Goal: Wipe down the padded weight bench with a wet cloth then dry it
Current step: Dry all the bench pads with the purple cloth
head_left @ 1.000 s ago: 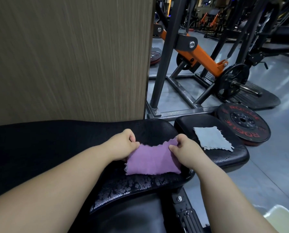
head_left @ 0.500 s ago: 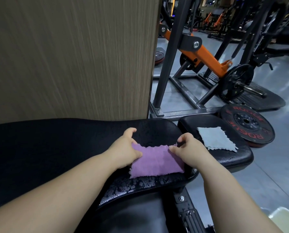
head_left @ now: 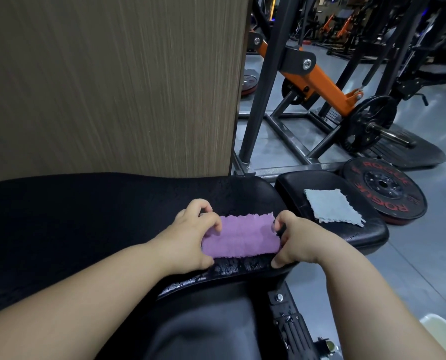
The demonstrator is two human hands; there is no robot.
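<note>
A purple cloth (head_left: 242, 237) lies folded flat on the black padded bench (head_left: 86, 216), near its right end. My left hand (head_left: 190, 235) holds the cloth's left edge with curled fingers. My right hand (head_left: 294, 237) grips its right edge the same way. Wet streaks (head_left: 232, 268) shine on the pad just in front of the cloth. A pale blue-grey cloth (head_left: 330, 209) lies flat on the smaller seat pad (head_left: 367, 235) to the right, untouched.
A wood-grain panel (head_left: 112, 81) stands right behind the bench. A red-lettered weight plate (head_left: 385, 188) lies on the floor beside the seat pad. A black and orange machine frame (head_left: 310, 81) stands beyond. A pale basin's rim (head_left: 442, 331) shows at the bottom right.
Both hands have pulled the purple cloth taut and flattened it into a neater, wider rectangle on the pad. The blue-grey cloth has not moved.
</note>
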